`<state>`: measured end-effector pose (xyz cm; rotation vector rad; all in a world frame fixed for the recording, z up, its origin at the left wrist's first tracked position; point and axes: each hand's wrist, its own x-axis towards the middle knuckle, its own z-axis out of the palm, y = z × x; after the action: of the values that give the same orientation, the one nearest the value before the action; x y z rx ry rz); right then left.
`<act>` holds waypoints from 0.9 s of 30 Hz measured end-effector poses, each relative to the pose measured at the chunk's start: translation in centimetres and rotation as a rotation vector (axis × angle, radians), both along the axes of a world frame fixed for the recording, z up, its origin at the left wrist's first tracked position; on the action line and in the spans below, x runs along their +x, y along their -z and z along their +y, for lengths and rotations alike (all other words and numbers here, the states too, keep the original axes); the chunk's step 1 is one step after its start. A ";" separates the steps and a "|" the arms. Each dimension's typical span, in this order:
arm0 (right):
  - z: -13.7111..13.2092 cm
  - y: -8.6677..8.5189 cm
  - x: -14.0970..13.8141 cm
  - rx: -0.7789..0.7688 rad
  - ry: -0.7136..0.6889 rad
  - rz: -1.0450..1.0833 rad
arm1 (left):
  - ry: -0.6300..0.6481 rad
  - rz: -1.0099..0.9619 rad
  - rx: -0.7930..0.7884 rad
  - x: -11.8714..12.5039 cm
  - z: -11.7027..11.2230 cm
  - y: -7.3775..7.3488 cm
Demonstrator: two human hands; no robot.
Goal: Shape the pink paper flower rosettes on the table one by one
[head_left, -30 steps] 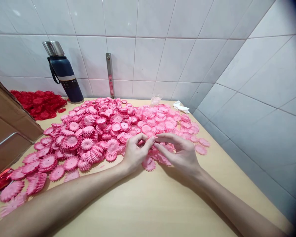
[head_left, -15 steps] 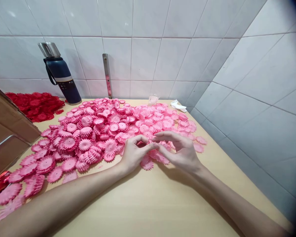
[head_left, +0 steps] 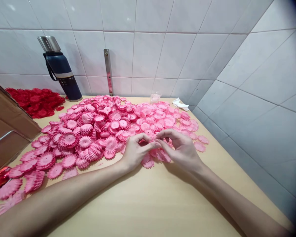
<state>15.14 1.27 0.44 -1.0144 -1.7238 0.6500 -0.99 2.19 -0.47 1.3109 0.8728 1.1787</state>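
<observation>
The left hand [head_left: 134, 153] and right hand [head_left: 184, 151] are meeting fingertip to fingertip at the near edge of the pink paper flower pile [head_left: 108, 125]. Each grip is pinching closed, and whether a flower is lying between them cannot be told. The cardboard box [head_left: 7, 125] is standing at the left with its contents hidden, bare counter [head_left: 150, 204] is lying open nearside, and the tiled wall [head_left: 249, 98] is bounding the right.

Left hand [head_left: 135, 152], right hand [head_left: 181, 149], fingertips seemingly pinched together

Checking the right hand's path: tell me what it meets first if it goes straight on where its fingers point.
The left hand: the right hand points left at its fingertips, seemingly touching them, just above the pink flowers.
</observation>
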 end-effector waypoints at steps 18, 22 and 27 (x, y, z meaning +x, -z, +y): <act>-0.4 -0.5 -0.7 -0.174 0.091 0.242 | 0.001 0.026 0.075 0.2 0.2 0.5; -0.2 -0.3 -1.0 -0.095 0.097 0.256 | 0.010 0.020 0.087 0.3 0.2 0.6; 0.3 -0.1 -1.3 -0.076 0.107 0.365 | -0.026 0.039 0.120 0.4 0.2 0.6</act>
<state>13.84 1.55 0.53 -0.9651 -1.3267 0.7831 -0.61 2.42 -1.03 1.4274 0.8608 1.2454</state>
